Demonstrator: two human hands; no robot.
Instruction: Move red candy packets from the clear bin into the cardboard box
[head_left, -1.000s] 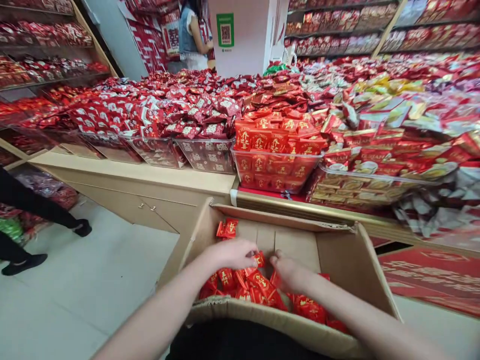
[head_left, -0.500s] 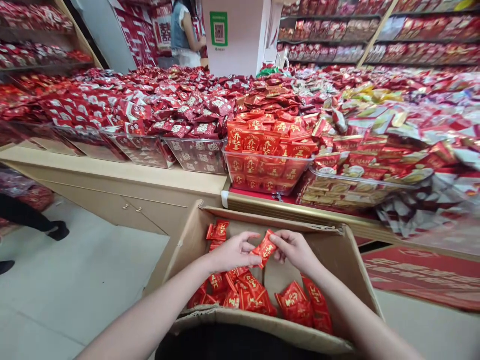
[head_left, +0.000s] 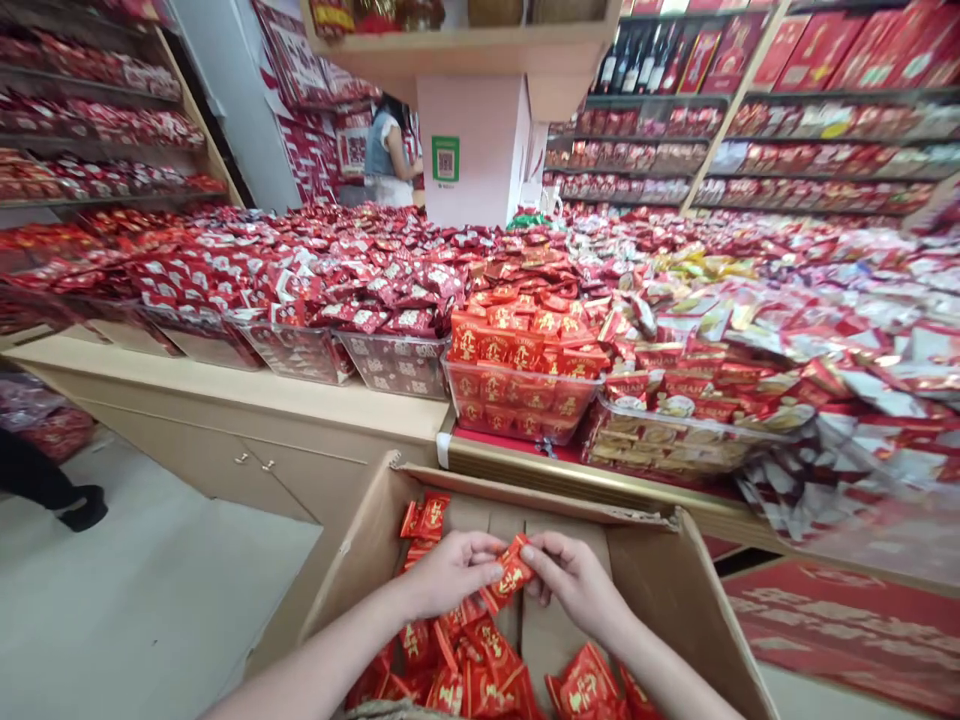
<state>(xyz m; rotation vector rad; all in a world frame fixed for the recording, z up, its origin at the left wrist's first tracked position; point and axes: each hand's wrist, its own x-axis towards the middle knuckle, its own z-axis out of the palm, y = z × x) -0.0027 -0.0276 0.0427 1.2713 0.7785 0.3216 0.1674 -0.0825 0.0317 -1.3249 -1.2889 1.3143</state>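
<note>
Between my two hands, over an open cardboard box (head_left: 652, 560), is a small red candy packet (head_left: 508, 575) with gold lettering. My right hand (head_left: 566, 580) pinches its upper right end between thumb and fingers. At the packet's left side, the thumb and fingers of my left hand (head_left: 454, 575) are closed on its edge. Inside the box lie loose red packets (head_left: 480, 660) of the same look, heaped at the near left. A smaller group of packets (head_left: 589, 685) lies at the near right.
Ahead, a clear plastic bin (head_left: 517, 405) of similar red packets stands on the counter (head_left: 225, 375), among several bins of wrapped sweets. A person (head_left: 391, 155) stands beyond, by a white pillar (head_left: 480, 205). Another person's leg and shoe (head_left: 82, 508) show at the left.
The view has tilted up, so the shelves and counter sit lower in the picture. My left hand has closed on the packet, which my right hand still pinches.
</note>
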